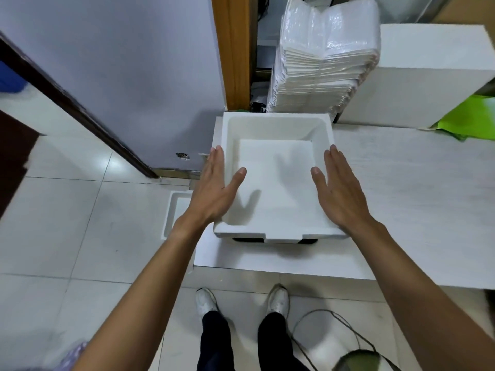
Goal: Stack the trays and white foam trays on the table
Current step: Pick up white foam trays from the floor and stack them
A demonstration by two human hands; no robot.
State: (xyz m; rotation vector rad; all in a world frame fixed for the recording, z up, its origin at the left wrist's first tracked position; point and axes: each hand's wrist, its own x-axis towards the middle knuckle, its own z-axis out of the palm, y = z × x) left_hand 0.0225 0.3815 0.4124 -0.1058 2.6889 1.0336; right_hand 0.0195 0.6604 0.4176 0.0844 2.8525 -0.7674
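A deep white foam tray point(276, 119) sits at the left end of the white table point(415, 199), on top of a black tray point(247, 239) of which only the front edge shows below it. My left hand point(217, 188) lies flat along the foam tray's left rim, thumb spread inward over the tray. My right hand point(340, 188) lies the same way along the right rim. The fingers of both hands are straight and do not curl around anything.
Another white foam tray point(174, 210) lies on the tiled floor left of the table. At the back stand a tall plastic-wrapped stack of white trays point(321, 76) and a white foam block point(428, 76), with a green bag point(471, 116) beside them. A cable point(334, 317) runs near my feet.
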